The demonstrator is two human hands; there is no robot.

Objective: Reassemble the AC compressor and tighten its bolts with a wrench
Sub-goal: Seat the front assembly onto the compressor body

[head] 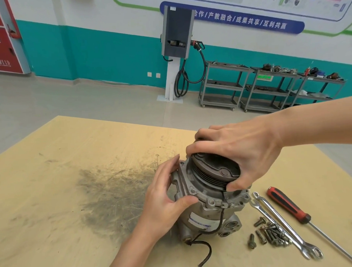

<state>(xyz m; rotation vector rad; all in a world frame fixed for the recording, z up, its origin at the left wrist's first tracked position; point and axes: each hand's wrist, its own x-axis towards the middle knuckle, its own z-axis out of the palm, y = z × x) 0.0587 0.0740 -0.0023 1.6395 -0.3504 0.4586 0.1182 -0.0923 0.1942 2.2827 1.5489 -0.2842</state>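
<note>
The grey AC compressor [207, 216] stands upright on the wooden table [73, 198], its dark pulley and clutch plate [215, 168] on top and a black wire trailing from its side. My right hand [242, 148] grips the pulley's rim from above, fingers curled round it. My left hand [165, 196] holds the front flange [185, 185], thumb on its edge. Two combination wrenches [284, 225] lie right of the compressor. Several loose bolts [270, 234] sit beside them.
A red-and-black-handled screwdriver [289, 207] lies at the far right of the table. A dark scuffed stain [113, 192] marks the table's middle. Beyond the table are a charging post [177, 42] and grey shelf carts [270, 89] along the wall.
</note>
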